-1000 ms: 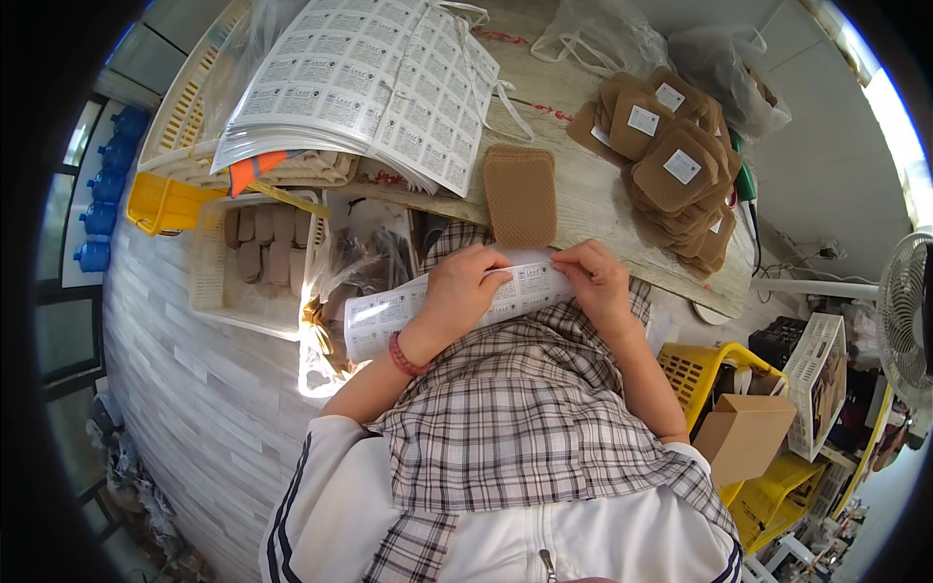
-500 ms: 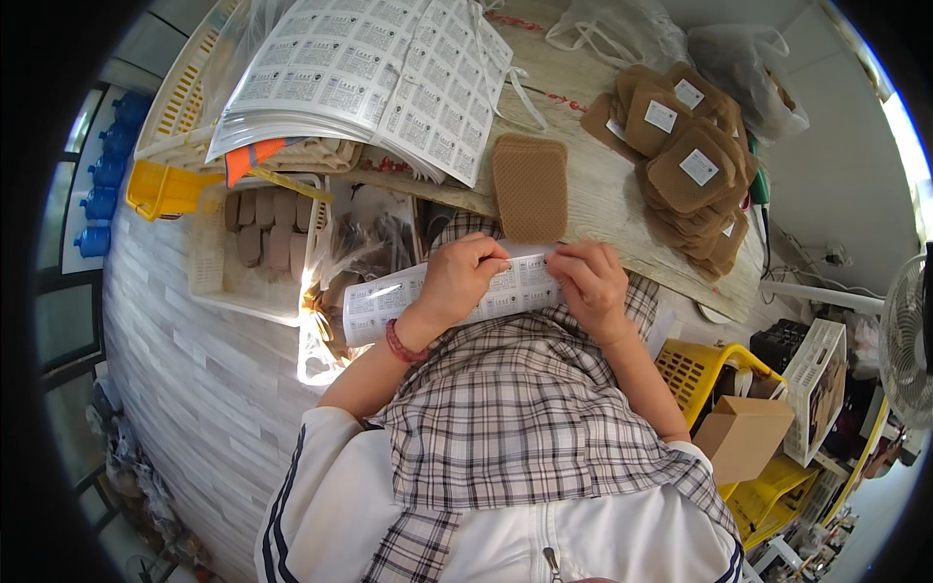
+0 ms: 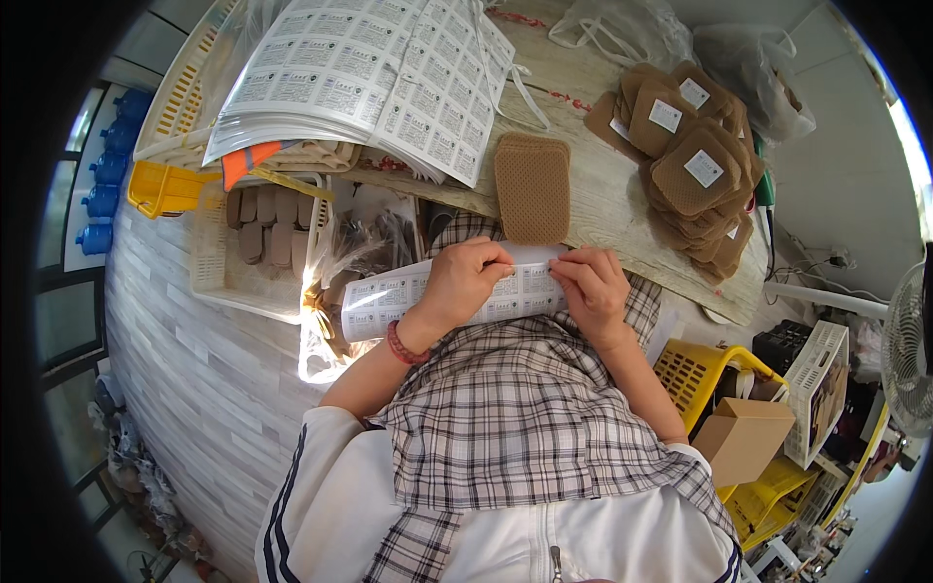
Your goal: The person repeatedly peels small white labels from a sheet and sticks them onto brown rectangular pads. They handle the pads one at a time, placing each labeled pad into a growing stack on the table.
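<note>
A strip of a white label sheet [image 3: 389, 299] lies across my lap, covered in rows of small printed labels. My left hand [image 3: 465, 280] pinches it along its upper edge, fingers closed. At its right end my right hand [image 3: 595, 291] is closed too, thumb and fingertips pinching the edge. Whether a single label is between the fingertips is too small to tell. Just beyond my hands a stack of brown textured pads [image 3: 533, 189] sits at the table's near edge. Further right is a heap of similar brown pads [image 3: 705, 180], several with a white label stuck on.
A thick stack of label sheets [image 3: 369, 73] covers the table's left part. Below it stand a white crate [image 3: 209, 267] of pads and a clear plastic bag [image 3: 374, 243]. Yellow baskets [image 3: 680, 379] and a cardboard box [image 3: 743, 437] stand at right, near a fan [image 3: 909, 350].
The label strip and both hands have shifted very slightly. Both hands keep their pinching grip at the upper edge; the pads stay in place.
</note>
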`<action>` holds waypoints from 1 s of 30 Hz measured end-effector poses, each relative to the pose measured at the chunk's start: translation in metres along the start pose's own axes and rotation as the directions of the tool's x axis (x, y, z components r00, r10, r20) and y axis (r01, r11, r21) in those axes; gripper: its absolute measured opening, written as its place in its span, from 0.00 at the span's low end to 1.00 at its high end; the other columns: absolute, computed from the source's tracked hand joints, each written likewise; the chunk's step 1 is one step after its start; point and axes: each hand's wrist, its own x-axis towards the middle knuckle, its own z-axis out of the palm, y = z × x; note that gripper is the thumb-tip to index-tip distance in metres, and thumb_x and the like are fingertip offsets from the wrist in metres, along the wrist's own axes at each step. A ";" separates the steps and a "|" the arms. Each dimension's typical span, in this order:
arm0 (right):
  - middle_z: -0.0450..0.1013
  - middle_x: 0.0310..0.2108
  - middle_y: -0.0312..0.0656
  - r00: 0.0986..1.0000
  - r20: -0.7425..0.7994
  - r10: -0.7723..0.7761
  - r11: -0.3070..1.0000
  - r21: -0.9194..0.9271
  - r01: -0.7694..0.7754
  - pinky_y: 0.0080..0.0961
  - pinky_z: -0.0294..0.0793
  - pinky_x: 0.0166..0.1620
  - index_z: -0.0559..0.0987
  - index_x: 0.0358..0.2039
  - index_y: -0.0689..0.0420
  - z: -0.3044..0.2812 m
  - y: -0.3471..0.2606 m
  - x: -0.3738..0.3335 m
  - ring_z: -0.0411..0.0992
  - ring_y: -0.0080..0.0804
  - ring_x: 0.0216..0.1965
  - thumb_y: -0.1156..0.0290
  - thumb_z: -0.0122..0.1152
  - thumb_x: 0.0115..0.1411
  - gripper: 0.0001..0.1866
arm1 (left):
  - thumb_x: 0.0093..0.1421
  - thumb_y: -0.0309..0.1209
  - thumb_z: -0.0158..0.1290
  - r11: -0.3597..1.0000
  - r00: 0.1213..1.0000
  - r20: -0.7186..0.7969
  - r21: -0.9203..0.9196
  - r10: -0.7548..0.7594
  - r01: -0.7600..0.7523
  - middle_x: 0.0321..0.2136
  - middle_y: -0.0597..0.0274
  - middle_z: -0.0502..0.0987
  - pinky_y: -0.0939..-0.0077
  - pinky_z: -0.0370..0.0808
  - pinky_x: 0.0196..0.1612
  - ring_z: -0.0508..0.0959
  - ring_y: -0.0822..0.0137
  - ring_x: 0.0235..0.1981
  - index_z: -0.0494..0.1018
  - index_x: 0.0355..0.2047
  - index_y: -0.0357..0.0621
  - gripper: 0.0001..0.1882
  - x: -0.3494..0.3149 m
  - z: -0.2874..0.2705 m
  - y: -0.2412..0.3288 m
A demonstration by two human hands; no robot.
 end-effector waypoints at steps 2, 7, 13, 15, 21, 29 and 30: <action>0.77 0.35 0.37 1.000 -0.005 0.007 1.000 0.011 -0.007 0.30 0.76 0.38 0.81 0.31 0.55 0.002 0.001 -0.001 0.74 0.38 0.35 0.80 0.70 0.46 0.11 | 0.57 0.24 0.60 1.000 1.000 -0.001 -0.006 -0.003 0.003 0.25 0.61 0.76 0.76 0.69 0.30 0.74 0.71 0.26 0.80 0.31 0.34 0.05 0.001 0.000 0.001; 0.76 0.36 0.41 0.993 -0.001 -0.117 0.993 0.019 0.117 0.34 0.77 0.41 0.79 0.31 0.57 -0.004 -0.012 -0.003 0.74 0.42 0.37 0.82 0.67 0.48 0.09 | 0.55 0.26 0.60 0.997 0.997 0.033 -0.019 -0.075 0.076 0.27 0.54 0.79 0.69 0.73 0.32 0.79 0.60 0.28 0.80 0.30 0.36 0.05 0.008 -0.004 -0.002; 0.74 0.38 0.40 0.986 -0.016 0.169 0.933 0.324 -0.154 0.24 0.72 0.44 0.76 0.34 0.58 -0.026 -0.029 0.012 0.72 0.35 0.38 0.82 0.62 0.58 0.06 | 0.56 0.23 0.59 0.993 0.999 -0.028 0.120 0.024 -0.020 0.26 0.58 0.76 0.70 0.72 0.34 0.77 0.62 0.29 0.77 0.31 0.35 0.04 0.006 -0.004 0.011; 0.73 0.36 0.39 0.929 0.009 0.369 0.800 0.506 -0.323 0.22 0.71 0.42 0.75 0.35 0.59 -0.021 -0.014 0.025 0.71 0.30 0.36 0.81 0.60 0.62 0.04 | 0.56 0.23 0.58 0.952 0.977 -0.047 0.237 0.210 -0.193 0.31 0.57 0.76 0.66 0.72 0.37 0.77 0.59 0.34 0.76 0.29 0.36 0.03 0.006 -0.001 0.009; 0.72 0.29 0.33 0.796 0.234 0.557 0.674 0.432 -0.599 0.18 0.69 0.37 0.75 0.37 0.61 0.016 0.036 0.069 0.67 0.18 0.31 0.77 0.58 0.66 0.01 | 0.57 0.22 0.55 0.844 0.913 -0.018 0.390 0.407 -0.369 0.54 0.45 0.72 0.54 0.67 0.59 0.69 0.44 0.59 0.73 0.29 0.36 0.03 0.013 0.004 0.008; 0.77 0.30 0.37 0.750 0.281 0.599 0.676 0.325 -0.661 0.23 0.72 0.39 0.77 0.36 0.61 0.044 0.058 0.085 0.71 0.23 0.32 0.75 0.61 0.64 0.04 | 0.58 0.22 0.54 0.843 0.919 0.006 0.394 0.395 -0.365 0.55 0.43 0.72 0.52 0.65 0.61 0.67 0.43 0.62 0.72 0.29 0.36 0.02 0.021 0.006 -0.001; 0.77 0.30 0.37 0.746 0.287 0.601 0.678 0.312 -0.666 0.23 0.73 0.39 0.77 0.36 0.61 0.044 0.057 0.086 0.71 0.23 0.32 0.75 0.61 0.64 0.04 | 0.58 0.22 0.53 0.843 0.919 0.006 0.397 0.394 -0.364 0.55 0.43 0.72 0.52 0.65 0.61 0.67 0.43 0.61 0.72 0.29 0.36 0.02 0.022 0.006 -0.001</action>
